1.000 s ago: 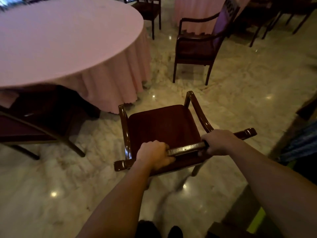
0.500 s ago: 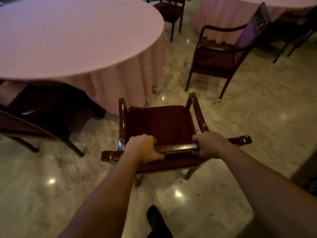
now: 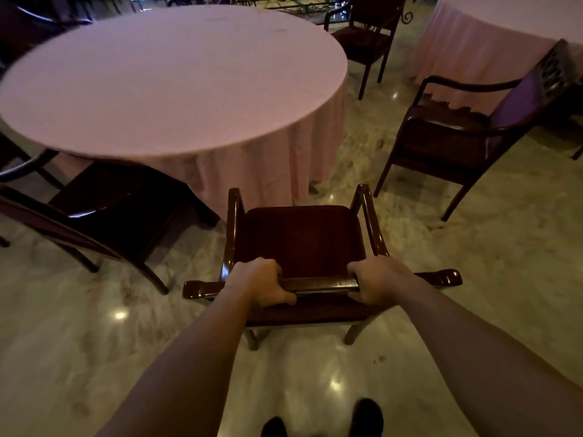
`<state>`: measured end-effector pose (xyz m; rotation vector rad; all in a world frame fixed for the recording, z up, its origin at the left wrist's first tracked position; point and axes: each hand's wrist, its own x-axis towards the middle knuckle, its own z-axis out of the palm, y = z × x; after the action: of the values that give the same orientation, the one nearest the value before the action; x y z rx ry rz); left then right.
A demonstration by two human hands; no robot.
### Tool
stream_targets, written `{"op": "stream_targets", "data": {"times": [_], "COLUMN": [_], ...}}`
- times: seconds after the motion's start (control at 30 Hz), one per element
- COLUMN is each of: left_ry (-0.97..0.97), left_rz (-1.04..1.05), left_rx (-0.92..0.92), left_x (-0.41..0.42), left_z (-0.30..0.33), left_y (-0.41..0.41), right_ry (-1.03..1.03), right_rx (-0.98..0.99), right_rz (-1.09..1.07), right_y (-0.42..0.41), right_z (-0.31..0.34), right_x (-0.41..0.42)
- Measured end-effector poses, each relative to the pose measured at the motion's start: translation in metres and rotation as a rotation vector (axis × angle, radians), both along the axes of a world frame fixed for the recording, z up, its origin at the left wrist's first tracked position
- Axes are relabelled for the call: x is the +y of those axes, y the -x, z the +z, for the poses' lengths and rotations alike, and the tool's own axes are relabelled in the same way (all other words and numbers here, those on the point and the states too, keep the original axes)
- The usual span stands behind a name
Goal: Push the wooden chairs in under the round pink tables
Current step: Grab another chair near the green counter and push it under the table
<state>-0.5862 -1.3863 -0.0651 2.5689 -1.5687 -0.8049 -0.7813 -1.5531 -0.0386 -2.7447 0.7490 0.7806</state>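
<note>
While both arms reach forward in the head view, the left hand (image 3: pixel 263 283) and the right hand (image 3: pixel 377 283) each curl around the top rail (image 3: pixel 320 283) of a wooden chair (image 3: pixel 303 244), fingers wrapped over the front of the rail and thumbs behind it. That rail runs crosswise between the two hands, its scrolled ends sticking out past each wrist. Ahead of the hands the dark red seat faces away from the person, and the two armrests run straight forward toward the round pink table (image 3: pixel 170 80), so the chair's front points at the hanging cloth. Its front edge stands just short of that cloth, near it but not under the table. Beyond and to the left of the left hand, a second chair (image 3: pixel 104 212) sits partly tucked beneath the tablecloth. Beyond and to the right of the right hand, a third chair (image 3: pixel 467 134) stands clear on the marble floor (image 3: pixel 489 279), angled toward another pink-draped table (image 3: pixel 492 36). Below the hands, two dark shoes (image 3: pixel 366 414) show at the bottom edge.
</note>
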Motion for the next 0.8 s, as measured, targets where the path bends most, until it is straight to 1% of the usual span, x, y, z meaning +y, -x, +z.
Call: {"op": "stream_targets", "data": {"times": [0.2, 0.5, 0.8], "left_ry": [-0.016, -0.04, -0.1], "left_rz": [0.107, 0.275, 0.357], "left_rx": [-0.015, -0.01, -0.043], "left_x": [-0.042, -0.125, -0.193], "left_z": [0.005, 0.009, 0.012], "left_y": [0.014, 0.041, 0.019], "right_ry": [-0.016, -0.006, 0.021], "right_rx": [-0.051, -0.05, -0.084], "right_rz": [0.109, 0.304, 0.42], "right_y": [-0.005, -0.015, -0.061], "right_z": [0.001, 0.001, -0.011], "right_x": [-0.062, -0.173, -0.251]}}
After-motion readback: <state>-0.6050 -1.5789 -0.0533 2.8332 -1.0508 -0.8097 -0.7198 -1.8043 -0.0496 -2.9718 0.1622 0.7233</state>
